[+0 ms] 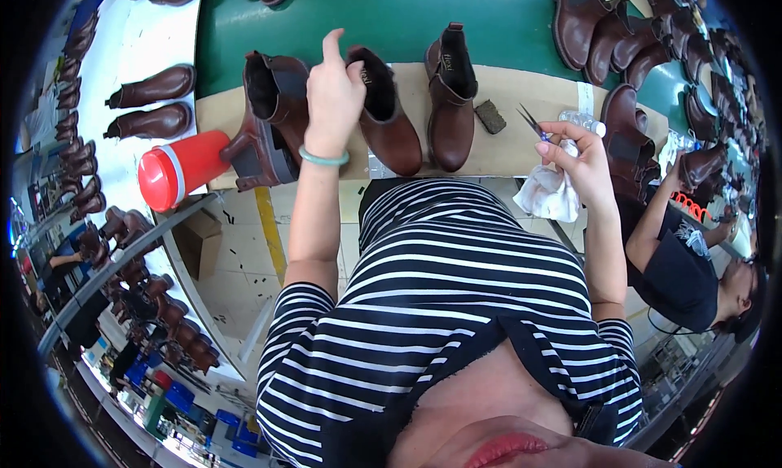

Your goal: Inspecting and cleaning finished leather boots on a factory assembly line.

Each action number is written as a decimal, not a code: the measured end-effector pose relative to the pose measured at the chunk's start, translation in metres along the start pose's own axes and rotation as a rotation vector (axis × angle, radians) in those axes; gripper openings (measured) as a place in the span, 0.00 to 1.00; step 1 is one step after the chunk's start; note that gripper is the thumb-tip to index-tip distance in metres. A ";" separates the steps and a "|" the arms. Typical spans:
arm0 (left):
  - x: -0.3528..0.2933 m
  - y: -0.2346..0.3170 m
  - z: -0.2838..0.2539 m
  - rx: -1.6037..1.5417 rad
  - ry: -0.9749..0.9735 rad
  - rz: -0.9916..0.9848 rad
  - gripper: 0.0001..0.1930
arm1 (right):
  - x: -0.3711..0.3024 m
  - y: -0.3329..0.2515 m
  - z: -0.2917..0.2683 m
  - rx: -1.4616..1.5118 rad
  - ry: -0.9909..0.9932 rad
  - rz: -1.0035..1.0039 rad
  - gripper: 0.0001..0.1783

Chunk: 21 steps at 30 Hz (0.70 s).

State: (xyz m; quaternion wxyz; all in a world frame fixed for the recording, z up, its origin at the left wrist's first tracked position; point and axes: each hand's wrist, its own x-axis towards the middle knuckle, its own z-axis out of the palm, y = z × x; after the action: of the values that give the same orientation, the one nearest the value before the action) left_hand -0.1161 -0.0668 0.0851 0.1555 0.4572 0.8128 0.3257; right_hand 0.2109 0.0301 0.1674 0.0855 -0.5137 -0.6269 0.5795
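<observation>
My left hand (336,97) is over the row of brown ankle boots, index finger stretched out and thumb apart, with nothing visible in it. Just right of it a brown boot (397,142) stands upright; whether I touch its collar is unclear. Another upright boot (450,134) stands farther right, and a pair of boots (265,134) lies partly behind my left wrist. In my right hand (580,160) is a thin two-pointed metal tool (529,119), tweezers or snips. A crumpled white cloth (547,193) hangs from the same hand.
A dark, rough block (489,117) lies on the cardboard-covered bench edge (513,89). A clear bottle (582,123) lies beyond my right hand. At left is a red jug (183,168). More boots (599,28) stand on the green surface. A co-worker (680,264) handles a boot at right.
</observation>
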 end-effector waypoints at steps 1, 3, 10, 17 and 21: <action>0.010 -0.002 -0.002 0.028 -0.052 0.003 0.28 | 0.001 0.004 0.000 0.022 0.004 0.015 0.19; 0.020 0.003 -0.002 0.012 -0.215 -0.133 0.28 | 0.000 0.013 -0.004 0.035 0.023 0.005 0.19; 0.036 0.069 0.073 -0.306 -0.096 0.137 0.25 | 0.001 0.025 -0.004 0.089 0.041 0.074 0.19; 0.024 0.051 0.115 -0.442 0.115 0.292 0.07 | -0.001 0.031 -0.006 0.119 0.044 -0.013 0.19; -0.008 0.064 0.090 -0.602 0.130 0.442 0.09 | -0.003 0.029 -0.010 0.082 0.020 -0.174 0.21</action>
State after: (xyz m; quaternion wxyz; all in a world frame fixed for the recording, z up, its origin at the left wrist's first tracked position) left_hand -0.0211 -0.0155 0.0609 0.1570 0.5339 0.5706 0.6040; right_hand 0.2348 0.0285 0.1477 0.1625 -0.4591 -0.6440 0.5900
